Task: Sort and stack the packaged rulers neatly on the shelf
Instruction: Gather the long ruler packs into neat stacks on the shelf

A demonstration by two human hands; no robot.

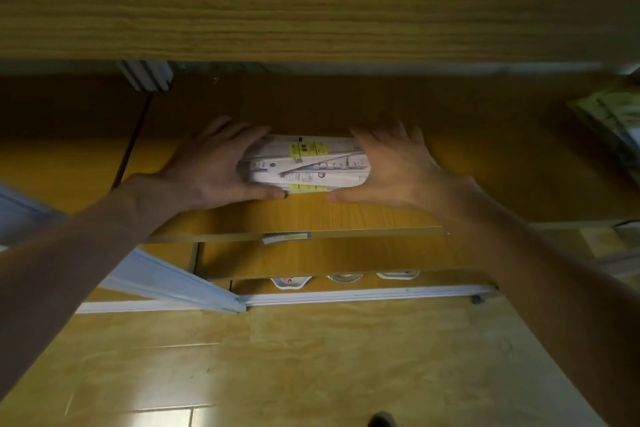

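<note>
Packaged rulers (304,165) bunched in a stack on the wooden shelf (346,215), squeezed between both hands. Left hand (211,166) cups the left end, fingers (242,139) spread over the far side, thumb along the near edge touching the packs. Right hand (391,166) cups the right end, fingers straightish and fanned over the back, thumb near the front edge; both hands press the stack, fingers medium-wide. Packs are white, glossy plastic-wrapped, long and flat, with yellow labels; a few lie skewed across each other. Shelf is yellow-orange wood-grain laminate, shaded at the back. Upper shelf board (311,24) overhangs above. Price tag (285,238) on the shelf's front edge. Lower shelf holds white tape-like rolls (344,276), partly hidden. More packaged goods (613,121) at far right, blurred. Floor (311,374) tan tile.
</note>
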